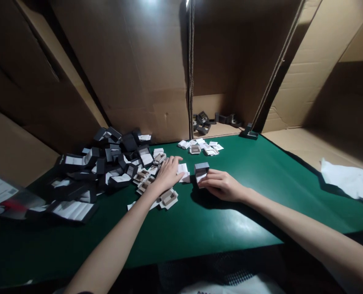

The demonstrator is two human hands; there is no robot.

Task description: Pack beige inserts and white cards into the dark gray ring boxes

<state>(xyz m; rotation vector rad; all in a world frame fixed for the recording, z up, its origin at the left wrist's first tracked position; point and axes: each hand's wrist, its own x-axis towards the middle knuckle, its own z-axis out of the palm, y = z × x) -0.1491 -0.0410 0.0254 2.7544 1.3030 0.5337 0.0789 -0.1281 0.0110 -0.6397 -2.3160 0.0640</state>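
My right hand (222, 184) rests on the green table (245, 192), its fingers closed on a small dark grey box (201, 170) with a white part under it. My left hand (168, 173) lies flat with fingers stretched out over small white inserts (183, 170) just left of that box. Between my left wrist and the table's middle lie several white and tan trays (168, 198). To the left of that hand sits a heap of dark box pieces (108, 163) with white cards.
More white inserts (201, 147) lie at the table's far edge. Cardboard walls (144, 73) stand behind, with dark pieces (204, 121) in an open carton. A white sheet (349, 179) lies on cardboard at the right. A clear bag (4, 196) sits at far left.
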